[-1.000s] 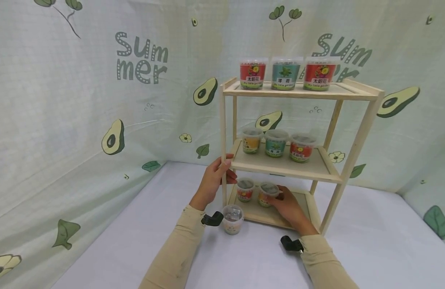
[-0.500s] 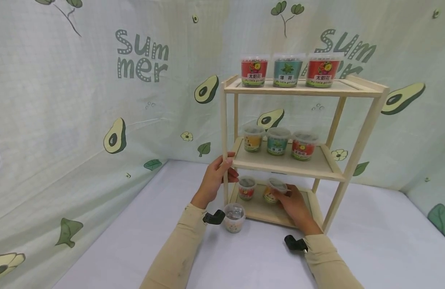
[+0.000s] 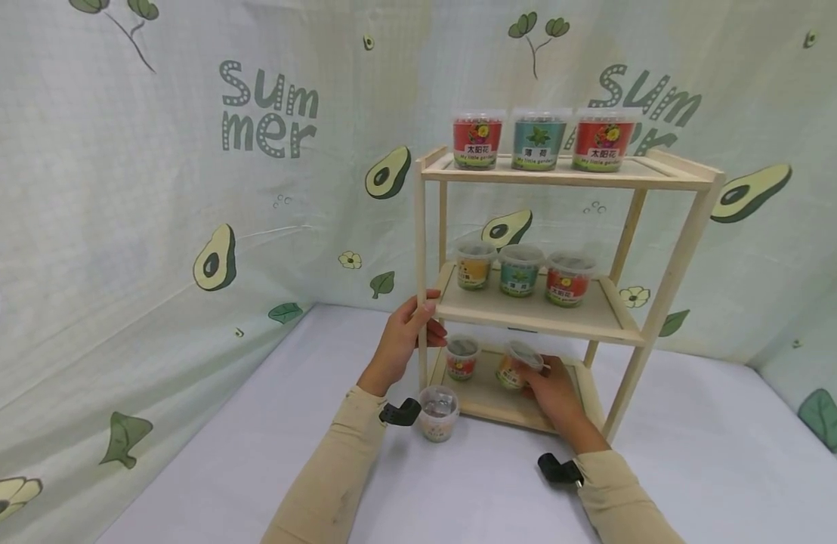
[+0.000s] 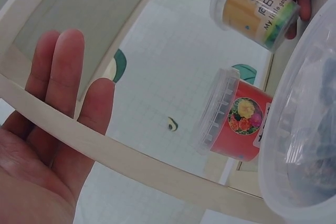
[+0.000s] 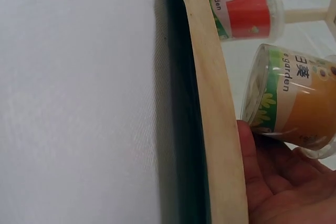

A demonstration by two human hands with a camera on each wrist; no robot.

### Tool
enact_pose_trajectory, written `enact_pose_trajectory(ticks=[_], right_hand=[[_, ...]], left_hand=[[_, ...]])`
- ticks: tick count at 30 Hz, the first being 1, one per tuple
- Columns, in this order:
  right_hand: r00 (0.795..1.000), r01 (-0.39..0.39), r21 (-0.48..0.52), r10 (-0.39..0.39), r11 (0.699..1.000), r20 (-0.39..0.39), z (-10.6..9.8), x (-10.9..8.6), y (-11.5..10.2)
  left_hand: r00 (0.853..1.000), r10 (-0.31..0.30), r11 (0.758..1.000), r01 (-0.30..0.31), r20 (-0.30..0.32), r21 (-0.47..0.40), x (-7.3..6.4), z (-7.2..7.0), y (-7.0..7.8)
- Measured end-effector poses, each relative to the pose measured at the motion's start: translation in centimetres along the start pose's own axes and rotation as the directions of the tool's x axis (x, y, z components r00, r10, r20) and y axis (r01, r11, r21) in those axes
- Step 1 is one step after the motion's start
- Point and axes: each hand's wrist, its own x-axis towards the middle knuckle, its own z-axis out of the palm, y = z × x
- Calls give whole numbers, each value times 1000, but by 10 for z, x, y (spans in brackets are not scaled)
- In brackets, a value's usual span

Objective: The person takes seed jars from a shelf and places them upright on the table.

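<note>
My right hand [image 3: 556, 389] grips an orange-labelled lidded plastic cup [image 3: 511, 370] over the bottom shelf [image 3: 489, 404]. The cup leans, its lid turned to the right. Whether its base touches the board I cannot tell. To its left stands a red-labelled cup [image 3: 461, 363], apart from it. My left hand [image 3: 398, 336] holds the front left post [image 3: 421, 227] of the wooden rack, fingers round it near the middle shelf. In the left wrist view, several of its fingers [image 4: 65, 72] show past the post. A pale-labelled cup [image 3: 437, 423] stands on the table below the left hand.
On the middle shelf [image 3: 534, 321] is a row of orange, green [image 3: 517, 276] and red cups. Red and green [image 3: 537, 143] cups line the top shelf. White cloth [image 3: 500, 491] covers the table. A printed curtain [image 3: 153, 189] hangs behind and at the sides.
The orange-labelled cup has shifted right with my right hand and tipped from nearly upright to leaning. My left hand keeps its place on the post.
</note>
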Motion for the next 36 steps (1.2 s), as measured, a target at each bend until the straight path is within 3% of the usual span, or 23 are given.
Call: enact_pose_trajectory(ticks=[18, 36], right_hand=[[1000, 5, -19, -5, 1000, 11, -4, -1, 1], [999, -42, 81, 41, 996, 16, -7, -1, 2]], left_hand=[[1000, -2, 1000, 2, -1, 23, 0, 1, 0], [1000, -15, 1000, 15, -3, 24, -1, 1, 3]])
